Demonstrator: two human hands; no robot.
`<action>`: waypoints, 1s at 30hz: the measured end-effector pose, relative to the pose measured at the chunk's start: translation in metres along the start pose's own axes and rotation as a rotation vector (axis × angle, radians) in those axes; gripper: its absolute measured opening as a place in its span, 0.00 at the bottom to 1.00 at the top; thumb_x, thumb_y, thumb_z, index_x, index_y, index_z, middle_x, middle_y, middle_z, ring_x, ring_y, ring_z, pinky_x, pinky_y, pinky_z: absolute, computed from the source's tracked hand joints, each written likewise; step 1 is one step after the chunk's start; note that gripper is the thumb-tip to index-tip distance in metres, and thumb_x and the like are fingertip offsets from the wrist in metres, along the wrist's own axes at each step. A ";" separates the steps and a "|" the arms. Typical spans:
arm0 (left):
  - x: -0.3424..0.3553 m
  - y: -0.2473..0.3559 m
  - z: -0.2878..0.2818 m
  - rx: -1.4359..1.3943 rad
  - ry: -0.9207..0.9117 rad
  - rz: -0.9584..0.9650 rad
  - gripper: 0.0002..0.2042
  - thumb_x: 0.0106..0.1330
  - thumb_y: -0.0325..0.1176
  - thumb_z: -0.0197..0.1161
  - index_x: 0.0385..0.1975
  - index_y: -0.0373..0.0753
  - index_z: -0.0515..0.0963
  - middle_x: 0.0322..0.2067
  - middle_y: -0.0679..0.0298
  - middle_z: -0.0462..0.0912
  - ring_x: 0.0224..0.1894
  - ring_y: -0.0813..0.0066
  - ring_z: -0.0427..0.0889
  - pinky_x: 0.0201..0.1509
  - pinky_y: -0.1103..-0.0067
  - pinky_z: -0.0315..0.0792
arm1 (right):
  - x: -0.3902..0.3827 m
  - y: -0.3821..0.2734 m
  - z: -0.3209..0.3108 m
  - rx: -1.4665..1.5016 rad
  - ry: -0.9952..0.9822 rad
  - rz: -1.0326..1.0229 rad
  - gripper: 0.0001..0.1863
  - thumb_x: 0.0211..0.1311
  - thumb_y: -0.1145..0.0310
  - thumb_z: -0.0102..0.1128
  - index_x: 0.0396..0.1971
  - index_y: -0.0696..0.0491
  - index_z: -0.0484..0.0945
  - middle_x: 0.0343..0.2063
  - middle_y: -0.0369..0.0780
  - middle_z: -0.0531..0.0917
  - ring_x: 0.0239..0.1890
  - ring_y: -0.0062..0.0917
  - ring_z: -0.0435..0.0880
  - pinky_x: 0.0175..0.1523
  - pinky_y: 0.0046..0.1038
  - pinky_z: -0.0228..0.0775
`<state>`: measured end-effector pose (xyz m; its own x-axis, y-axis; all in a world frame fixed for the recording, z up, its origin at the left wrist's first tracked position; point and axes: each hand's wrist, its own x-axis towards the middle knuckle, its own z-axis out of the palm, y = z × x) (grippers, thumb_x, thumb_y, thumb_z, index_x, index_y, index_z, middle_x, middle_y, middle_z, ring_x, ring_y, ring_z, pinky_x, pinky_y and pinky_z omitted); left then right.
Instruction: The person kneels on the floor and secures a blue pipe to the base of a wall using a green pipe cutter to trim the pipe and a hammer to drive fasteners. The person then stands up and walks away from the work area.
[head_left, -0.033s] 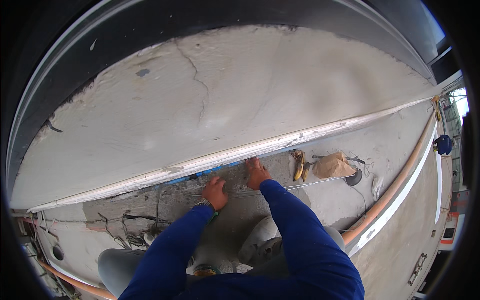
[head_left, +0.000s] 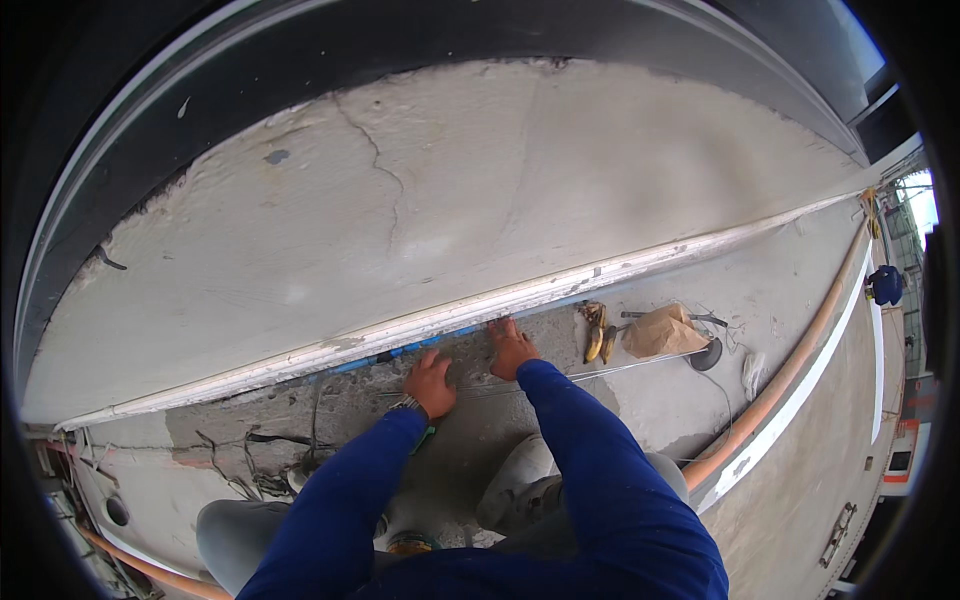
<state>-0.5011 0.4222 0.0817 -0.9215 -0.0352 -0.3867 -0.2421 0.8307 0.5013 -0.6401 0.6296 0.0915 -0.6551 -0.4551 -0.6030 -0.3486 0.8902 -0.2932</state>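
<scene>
My left hand (head_left: 430,385), with a watch at its wrist, is over the rough grey floor (head_left: 470,410) with its fingers apart. Further forward and to the right, my right hand (head_left: 511,350) has spread fingers reaching to the foot of the pale wall (head_left: 450,190). A blue pipe or strip (head_left: 400,350) runs along that foot, just ahead of my left hand, beneath a long white ledge (head_left: 330,352). Neither hand shows anything held. Whether the fingertips press on the floor is hard to make out.
Right of my right hand lie browned bananas (head_left: 596,338), a brown paper bag (head_left: 662,330), thin rods (head_left: 640,364) and a dark disc (head_left: 707,355). Tangled black cables (head_left: 260,465) lie at left. An orange pipe (head_left: 790,378) curves along the right. A person (head_left: 885,285) is far right.
The fingers of my left hand look a little more spread. My right hand has shifted slightly to the left, and the whole view has moved a little.
</scene>
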 end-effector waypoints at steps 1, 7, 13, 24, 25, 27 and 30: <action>0.010 0.004 -0.004 0.001 0.001 0.026 0.33 0.62 0.39 0.70 0.69 0.40 0.74 0.76 0.49 0.60 0.72 0.41 0.67 0.75 0.55 0.67 | 0.005 -0.001 -0.005 0.024 -0.005 0.021 0.53 0.56 0.57 0.69 0.81 0.53 0.55 0.81 0.55 0.49 0.84 0.48 0.46 0.83 0.45 0.51; 0.038 0.024 -0.013 0.007 -0.011 0.022 0.37 0.62 0.41 0.68 0.74 0.40 0.69 0.79 0.48 0.53 0.78 0.42 0.59 0.81 0.54 0.56 | 0.010 0.013 0.004 0.054 0.065 0.011 0.53 0.57 0.54 0.69 0.81 0.54 0.54 0.81 0.53 0.50 0.83 0.47 0.49 0.84 0.43 0.49; 0.024 0.026 0.009 0.102 -0.097 0.015 0.40 0.61 0.40 0.67 0.77 0.40 0.65 0.81 0.45 0.47 0.82 0.45 0.49 0.84 0.52 0.46 | 0.004 0.022 0.010 0.144 0.153 -0.044 0.49 0.58 0.57 0.67 0.79 0.56 0.58 0.80 0.50 0.54 0.82 0.45 0.54 0.83 0.45 0.50; 0.038 0.036 0.013 0.160 -0.196 -0.078 0.42 0.62 0.40 0.65 0.79 0.37 0.59 0.83 0.48 0.40 0.85 0.50 0.42 0.85 0.52 0.42 | 0.000 0.031 0.015 0.145 0.212 -0.060 0.47 0.59 0.60 0.67 0.78 0.55 0.60 0.78 0.48 0.59 0.80 0.42 0.58 0.82 0.48 0.51; 0.038 0.037 0.012 0.169 -0.204 -0.083 0.42 0.63 0.40 0.64 0.78 0.36 0.59 0.83 0.48 0.41 0.85 0.51 0.42 0.85 0.52 0.41 | 0.000 0.032 0.014 0.146 0.220 -0.064 0.47 0.59 0.59 0.68 0.78 0.56 0.61 0.77 0.49 0.60 0.79 0.43 0.60 0.82 0.48 0.52; 0.040 0.039 0.009 0.189 -0.218 -0.096 0.41 0.63 0.40 0.64 0.78 0.35 0.59 0.83 0.48 0.41 0.85 0.52 0.42 0.85 0.53 0.41 | 0.000 0.032 0.009 0.148 0.221 -0.060 0.46 0.59 0.59 0.67 0.77 0.56 0.61 0.77 0.49 0.60 0.79 0.44 0.60 0.82 0.47 0.53; 0.044 0.041 0.007 0.185 -0.214 -0.118 0.41 0.64 0.41 0.63 0.78 0.34 0.59 0.83 0.48 0.44 0.85 0.51 0.44 0.85 0.53 0.41 | 0.002 0.043 0.000 0.203 0.281 0.043 0.45 0.60 0.58 0.66 0.77 0.58 0.62 0.77 0.49 0.59 0.79 0.44 0.59 0.82 0.45 0.52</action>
<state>-0.5492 0.4585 0.0798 -0.8008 -0.0364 -0.5978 -0.2662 0.9157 0.3009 -0.6569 0.6671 0.0774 -0.8352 -0.3794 -0.3982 -0.1950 0.8812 -0.4307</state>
